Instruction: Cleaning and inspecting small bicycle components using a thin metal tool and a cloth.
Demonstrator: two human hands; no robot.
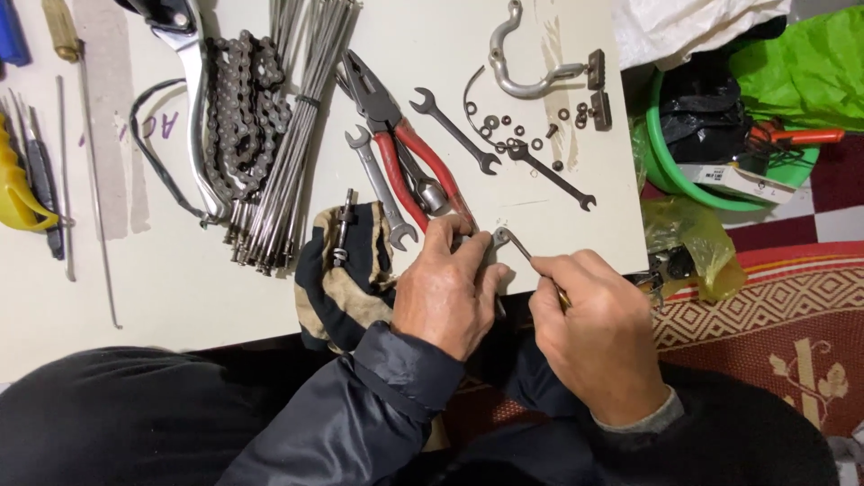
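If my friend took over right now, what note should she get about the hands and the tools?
Left hand: fingers pinch a small metal part at the board's near edge.
Right hand: fingers hold a small spanner, its head meeting that part.
Nearby: red-handled pliers, loose spanners, nuts and washers, bicycle chain, bundle of spokes, striped cloth on the white board.
Done or left: the work at the part is under way; more cannot be told.

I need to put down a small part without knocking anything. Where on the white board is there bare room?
The widest bare patch on the white board lies along its near edge, between the thin rod and the dark cloth. It is crowded further in: chain, spoke bundle, red pliers, spanners and loose washers. Both the left hand and right hand block the near right corner.
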